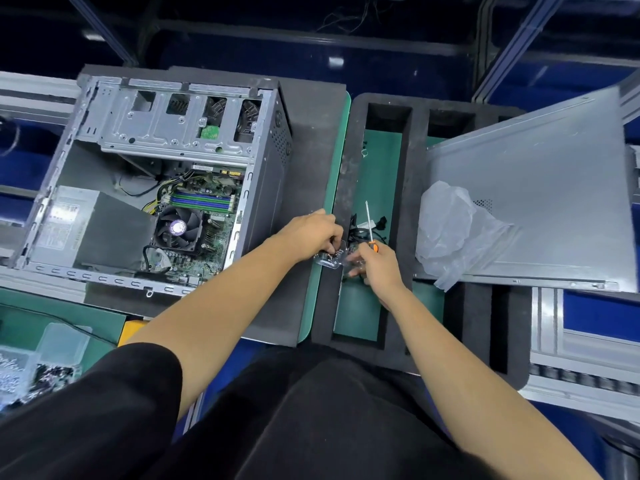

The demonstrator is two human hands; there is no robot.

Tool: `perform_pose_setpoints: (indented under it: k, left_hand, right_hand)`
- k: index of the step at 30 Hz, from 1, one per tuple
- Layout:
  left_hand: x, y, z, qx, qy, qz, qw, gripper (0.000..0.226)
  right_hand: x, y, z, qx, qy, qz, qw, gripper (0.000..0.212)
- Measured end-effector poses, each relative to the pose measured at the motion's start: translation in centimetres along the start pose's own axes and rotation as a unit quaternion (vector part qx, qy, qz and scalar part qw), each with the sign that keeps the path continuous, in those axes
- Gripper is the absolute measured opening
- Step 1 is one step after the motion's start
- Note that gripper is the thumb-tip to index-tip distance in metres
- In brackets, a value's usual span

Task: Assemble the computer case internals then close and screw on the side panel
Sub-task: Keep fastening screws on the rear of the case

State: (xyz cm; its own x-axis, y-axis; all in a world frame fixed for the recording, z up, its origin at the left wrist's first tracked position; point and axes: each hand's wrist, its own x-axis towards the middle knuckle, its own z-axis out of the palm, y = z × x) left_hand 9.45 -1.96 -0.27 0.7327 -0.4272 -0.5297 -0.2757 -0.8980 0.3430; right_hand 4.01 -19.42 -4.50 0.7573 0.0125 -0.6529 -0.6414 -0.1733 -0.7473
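Both hands crowd the foam tray's edge (337, 202): left hand (317, 233) pinches a metal bracket (330, 259), right hand (375, 268) grips a screwdriver (370, 230).

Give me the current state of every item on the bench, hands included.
Computer case: lying on its side, open, internals exposed.
Side panel: off the case, resting tilted over the foam tray.
Plastic bag: crumpled, lying on the panel.
Screwdriver: held in the right hand, shaft pointing away.
Small metal part: gripped by the left hand at the tray's edge.
Cables: loose in the tray.
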Motion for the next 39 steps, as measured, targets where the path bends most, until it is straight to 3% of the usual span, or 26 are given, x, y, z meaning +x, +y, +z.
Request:
perform_pose_setpoints:
  k: [8,14,25,30,34,39]
  left_hand:
    - [0.1,-1.0,0.4,-0.035,0.035,-0.018,0.999,0.003]
    - [0.1,-2.0,0.3,-0.075,0.048,-0.048,0.995,0.009]
    - [-0.4,-2.3,-0.6,-0.093,-0.029,-0.038,0.995,0.009]
    - [-0.7,-2.1,-0.8,-0.079,-0.026,-0.062,0.995,0.005]
    - [-0.5,-2.7,-0.5,-0.124,0.090,-0.152,0.976,0.006]
    - [-0.6,-2.7,1.8,-0.155,0.328,-0.224,0.905,0.027]
  right_hand:
    - [0.5,-0.3,0.0,0.041,0.005,-0.004,0.999,0.021]
    - [0.9,0.5,0.3,0.027,-0.009,-0.024,0.999,0.014]
    - [0.3,0.5,0.4,-0.017,-0.021,-0.039,0.999,0.014]
    - [0.1,0.0,0.7,-0.042,-0.031,-0.043,0.998,0.045]
    - [-0.3,-0.8,0.9,-0.073,-0.022,-0.041,0.996,0.062]
    - [-0.6,-1.8,1.3,-0.093,-0.028,-0.046,0.994,0.061]
